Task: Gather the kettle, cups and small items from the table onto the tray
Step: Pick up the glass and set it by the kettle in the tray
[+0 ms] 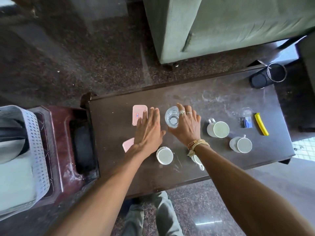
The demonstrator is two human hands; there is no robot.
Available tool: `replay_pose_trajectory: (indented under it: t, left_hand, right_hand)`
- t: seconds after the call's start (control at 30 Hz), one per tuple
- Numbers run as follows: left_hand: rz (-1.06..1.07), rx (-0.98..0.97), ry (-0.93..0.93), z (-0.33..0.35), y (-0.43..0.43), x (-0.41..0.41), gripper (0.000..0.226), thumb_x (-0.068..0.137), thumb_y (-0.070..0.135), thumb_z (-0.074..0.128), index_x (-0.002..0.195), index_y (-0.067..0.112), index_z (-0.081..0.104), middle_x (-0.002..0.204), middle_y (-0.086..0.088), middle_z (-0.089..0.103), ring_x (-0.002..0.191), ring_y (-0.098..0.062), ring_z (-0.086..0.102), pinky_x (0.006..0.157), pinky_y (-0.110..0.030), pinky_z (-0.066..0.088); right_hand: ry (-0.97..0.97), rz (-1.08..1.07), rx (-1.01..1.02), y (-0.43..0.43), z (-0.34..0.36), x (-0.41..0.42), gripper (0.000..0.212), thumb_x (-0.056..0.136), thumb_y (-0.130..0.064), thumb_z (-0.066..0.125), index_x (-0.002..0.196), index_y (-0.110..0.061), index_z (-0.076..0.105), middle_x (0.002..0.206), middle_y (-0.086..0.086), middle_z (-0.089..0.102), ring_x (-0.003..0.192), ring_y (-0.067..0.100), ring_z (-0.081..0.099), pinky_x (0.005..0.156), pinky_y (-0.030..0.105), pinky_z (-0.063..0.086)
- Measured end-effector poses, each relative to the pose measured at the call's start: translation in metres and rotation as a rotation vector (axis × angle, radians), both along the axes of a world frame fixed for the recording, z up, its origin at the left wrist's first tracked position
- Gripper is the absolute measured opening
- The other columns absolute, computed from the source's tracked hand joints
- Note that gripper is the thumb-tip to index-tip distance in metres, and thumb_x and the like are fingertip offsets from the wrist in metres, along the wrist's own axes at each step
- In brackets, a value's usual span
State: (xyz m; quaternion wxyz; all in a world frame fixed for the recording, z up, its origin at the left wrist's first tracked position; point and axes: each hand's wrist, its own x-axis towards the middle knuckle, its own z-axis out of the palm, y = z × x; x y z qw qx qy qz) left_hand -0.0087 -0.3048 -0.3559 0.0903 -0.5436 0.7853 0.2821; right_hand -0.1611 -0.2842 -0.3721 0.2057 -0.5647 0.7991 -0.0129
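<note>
One tray (pixel 36 133) sits at far left. Left of centre, the left hand (pixel 148 132) lies flat, fingers straight, holding nothing, tips over the pink case (pixel 137 110). At centre the right hand (pixel 185 126) wraps the glass (pixel 171 116): best lifted straight up, kept level, clear of the white cup (pixel 218 129) further right.

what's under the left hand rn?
The left hand has its fingertips over a pink box; a second pink piece pokes out beside the wrist, mostly covered. Whether fingers touch the box, and what lies beneath the palm, cannot be seen.
</note>
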Motion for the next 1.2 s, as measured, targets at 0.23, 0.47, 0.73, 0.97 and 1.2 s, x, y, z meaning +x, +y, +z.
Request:
replay_pose_trajectory:
  t: [0.23,0.47,0.73,0.97,1.2]
  left_hand:
    - [0.074,0.089,0.092,0.039,0.041,0.031,0.094,0.093,0.033,0.065,0.159,0.010,0.001,0.168,-0.006,0.004,0.155,-0.025,0.005,0.124,-0.040,0.015]
    - [0.299,0.066,0.390,0.116,0.070,0.057,0.099,0.072,0.037,0.080,0.153,0.032,0.022,0.148,0.006,0.046,0.130,-0.018,0.052,0.100,-0.042,0.049]
    - [0.462,-0.119,0.639,0.183,0.103,0.101,0.070,0.078,0.041,0.074,0.140,0.044,0.042,0.132,0.026,0.059,0.121,-0.002,0.059,0.098,-0.040,0.052]
    - [0.593,-0.256,0.775,0.222,0.128,0.137,0.068,0.073,0.035,0.086,0.134,0.033,0.055,0.121,0.016,0.069,0.109,-0.008,0.068,0.088,-0.034,0.057]
    - [0.683,-0.364,0.783,0.260,0.149,0.168,0.062,0.072,0.032,0.085,0.128,0.035,0.059,0.113,0.020,0.071,0.102,-0.001,0.069,0.079,-0.009,0.051]
  right_hand:
    - [-0.019,0.008,-0.131,0.029,0.072,0.026,0.100,0.056,-0.066,0.073,0.141,-0.023,0.045,0.122,0.001,0.053,0.107,0.027,0.054,0.089,0.041,0.039]
    - [-0.023,0.050,-0.245,0.054,0.161,0.069,0.101,0.046,-0.069,0.072,0.134,-0.025,0.052,0.114,-0.001,0.058,0.103,0.027,0.058,0.083,0.042,0.044]
    - [-0.104,0.156,-0.334,0.082,0.237,0.117,0.097,0.044,-0.070,0.060,0.131,-0.027,0.054,0.106,-0.002,0.058,0.091,0.026,0.058,0.076,0.039,0.045]
    - [-0.240,0.308,-0.384,0.093,0.277,0.152,0.105,0.051,-0.073,0.074,0.141,-0.024,0.050,0.121,-0.001,0.055,0.106,0.025,0.056,0.089,0.039,0.046]
    - [-0.347,0.392,-0.341,0.098,0.304,0.182,0.114,0.051,-0.076,0.067,0.148,-0.022,0.040,0.127,-0.005,0.054,0.117,0.015,0.040,0.104,0.030,0.036]
